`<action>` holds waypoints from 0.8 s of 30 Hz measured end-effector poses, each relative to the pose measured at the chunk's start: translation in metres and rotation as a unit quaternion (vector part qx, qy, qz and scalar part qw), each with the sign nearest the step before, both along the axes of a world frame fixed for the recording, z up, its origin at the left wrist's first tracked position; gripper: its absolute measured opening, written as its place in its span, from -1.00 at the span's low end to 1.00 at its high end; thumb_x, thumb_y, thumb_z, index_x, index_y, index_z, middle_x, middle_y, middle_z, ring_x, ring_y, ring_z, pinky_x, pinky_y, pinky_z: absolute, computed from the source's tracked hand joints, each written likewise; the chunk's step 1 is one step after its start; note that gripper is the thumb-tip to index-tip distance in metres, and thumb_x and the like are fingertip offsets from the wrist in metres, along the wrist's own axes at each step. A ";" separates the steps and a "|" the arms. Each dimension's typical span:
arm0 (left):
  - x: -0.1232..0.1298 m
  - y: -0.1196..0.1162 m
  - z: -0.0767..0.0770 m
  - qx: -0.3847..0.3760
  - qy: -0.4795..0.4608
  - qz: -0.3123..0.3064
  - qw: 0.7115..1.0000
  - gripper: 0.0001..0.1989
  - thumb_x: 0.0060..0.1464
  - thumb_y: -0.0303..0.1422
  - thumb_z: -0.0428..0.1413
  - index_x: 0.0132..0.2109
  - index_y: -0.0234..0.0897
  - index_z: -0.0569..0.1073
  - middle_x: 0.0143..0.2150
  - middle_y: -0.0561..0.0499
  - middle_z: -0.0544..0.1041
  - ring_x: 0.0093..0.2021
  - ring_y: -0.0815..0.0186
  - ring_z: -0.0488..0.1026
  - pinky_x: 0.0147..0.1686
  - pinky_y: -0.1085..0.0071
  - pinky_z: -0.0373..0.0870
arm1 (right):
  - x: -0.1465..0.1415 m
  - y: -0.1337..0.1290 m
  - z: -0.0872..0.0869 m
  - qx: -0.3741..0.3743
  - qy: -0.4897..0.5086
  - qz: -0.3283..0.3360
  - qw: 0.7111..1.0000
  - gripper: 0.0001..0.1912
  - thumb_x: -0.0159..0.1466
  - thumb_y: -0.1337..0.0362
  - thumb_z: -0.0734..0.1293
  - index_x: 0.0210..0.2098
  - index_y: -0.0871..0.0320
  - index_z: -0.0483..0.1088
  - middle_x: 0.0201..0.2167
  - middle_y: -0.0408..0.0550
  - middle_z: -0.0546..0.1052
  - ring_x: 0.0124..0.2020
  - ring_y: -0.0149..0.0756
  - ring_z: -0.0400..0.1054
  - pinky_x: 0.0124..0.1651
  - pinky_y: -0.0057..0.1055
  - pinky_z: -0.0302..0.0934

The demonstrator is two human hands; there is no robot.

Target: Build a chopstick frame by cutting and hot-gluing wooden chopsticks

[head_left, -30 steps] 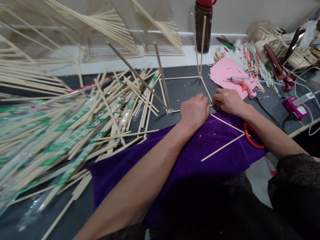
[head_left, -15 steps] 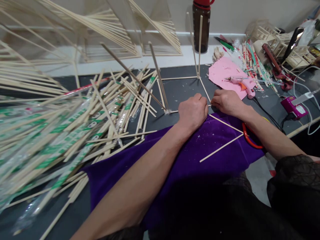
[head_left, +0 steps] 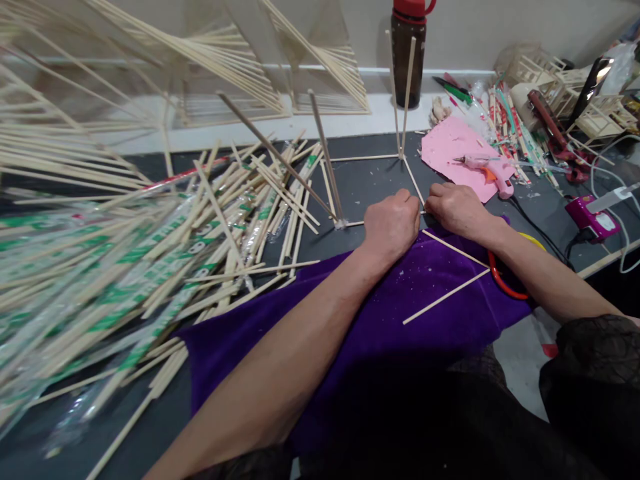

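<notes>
My fingers (head_left: 415, 211) curl at the stick frame (head_left: 367, 159), near-right corner (clamped or not, I can't tell); its near stick (head_left: 355, 223) runs leftward past my left hand (head_left: 390, 223), the right hand (head_left: 456, 209) nearer that corner.

The stick pile (head_left: 167, 270) lies left of the frame (head_left: 359, 159), the glue gun (head_left: 477, 163) right.

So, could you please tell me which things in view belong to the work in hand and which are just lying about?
Likely in use:
stick frame, left hand and right hand closed at its near edge
loose sticks to its left
glue gun, partly on the pink sheet

Seemingly lying about:
dark bottle behind the frame
black phone-like object at far right
</notes>
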State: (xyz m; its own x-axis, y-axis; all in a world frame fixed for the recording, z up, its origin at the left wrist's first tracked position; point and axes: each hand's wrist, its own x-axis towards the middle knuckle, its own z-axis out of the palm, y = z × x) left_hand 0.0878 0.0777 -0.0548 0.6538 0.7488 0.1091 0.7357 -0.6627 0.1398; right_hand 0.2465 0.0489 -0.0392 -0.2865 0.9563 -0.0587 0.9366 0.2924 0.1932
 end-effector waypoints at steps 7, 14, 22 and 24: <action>0.001 0.001 -0.003 -0.006 -0.018 -0.004 1.000 -0.64 0.35 -0.38 -0.13 -0.06 -0.35 0.57 -0.08 -0.26 0.57 -0.11 0.05 0.54 -0.27 0.22 0.38 | -0.007 0.000 0.000 0.001 0.000 0.015 1.000 -0.64 0.40 0.49 0.12 -0.12 0.32 0.56 -0.17 0.23 0.55 -0.21 -0.15 0.30 -0.26 -0.27 0.01; 0.001 0.000 -0.002 -0.004 -0.005 0.003 1.000 -0.64 0.36 -0.37 -0.13 -0.05 -0.35 0.56 -0.07 -0.25 0.57 -0.09 0.05 0.54 -0.28 0.25 0.38 | -0.009 -0.004 -0.001 -0.009 -0.014 0.020 1.000 -0.64 0.40 0.48 0.12 -0.09 0.35 0.55 -0.14 0.28 0.54 -0.16 -0.09 0.34 -0.24 -0.25 0.03; 0.000 -0.002 0.000 -0.013 -0.019 0.022 0.999 -0.66 0.36 -0.32 -0.08 0.00 -0.29 0.56 -0.02 -0.21 0.54 -0.07 0.08 0.53 -0.26 0.27 0.40 | 0.001 -0.002 -0.003 0.000 0.003 -0.006 1.000 -0.63 0.43 0.40 0.13 -0.05 0.27 0.57 -0.11 0.20 0.55 -0.18 -0.14 0.37 -0.25 -0.28 0.03; -0.001 -0.002 -0.001 -0.012 -0.032 0.021 0.999 -0.66 0.36 -0.32 -0.08 0.07 -0.24 0.54 0.02 -0.19 0.53 -0.08 0.11 0.53 -0.27 0.29 0.40 | 0.002 -0.001 -0.004 0.002 0.007 -0.009 1.000 -0.62 0.43 0.40 0.13 -0.04 0.26 0.57 -0.12 0.19 0.55 -0.19 -0.15 0.36 -0.26 -0.28 0.03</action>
